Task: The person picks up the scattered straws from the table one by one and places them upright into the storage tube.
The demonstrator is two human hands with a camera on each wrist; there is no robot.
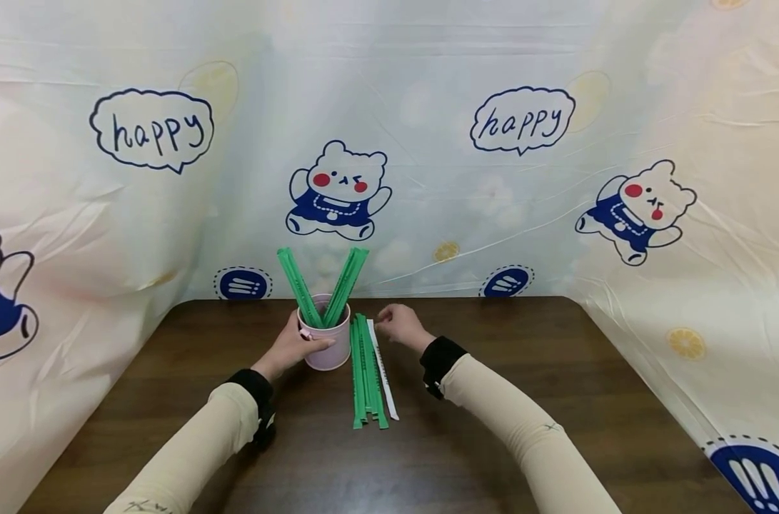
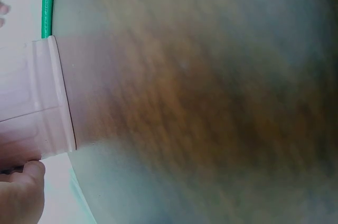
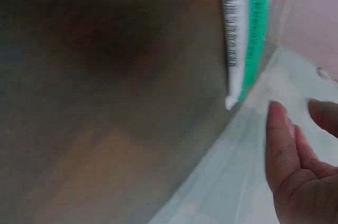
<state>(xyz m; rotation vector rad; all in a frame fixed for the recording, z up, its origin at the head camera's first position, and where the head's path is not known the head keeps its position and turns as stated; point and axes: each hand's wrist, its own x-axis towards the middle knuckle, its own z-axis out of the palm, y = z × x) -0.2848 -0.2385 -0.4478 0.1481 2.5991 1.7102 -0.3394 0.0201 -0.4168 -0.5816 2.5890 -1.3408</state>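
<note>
A pink bucket (image 1: 330, 351) stands on the table, and two groups of long green paper-wrapped sticks (image 1: 296, 285) lean apart inside it in a V. My left hand (image 1: 293, 350) grips the bucket's left side, the thumb across its front; in the left wrist view only part of this hand (image 2: 24, 195) shows. Right of the bucket lies a bundle of green wrapped sticks (image 1: 365, 371), with one white printed wrapped stick (image 1: 383, 371) along its right edge. My right hand (image 1: 403, 325) is beside their far ends. In the right wrist view its thumb and fingers (image 3: 280, 145) are apart, holding nothing.
The dark brown wooden table (image 1: 492, 442) ends at a hanging cloth (image 1: 428, 214) printed with bears and the word "happy". This cloth rises close behind the bucket and along both sides.
</note>
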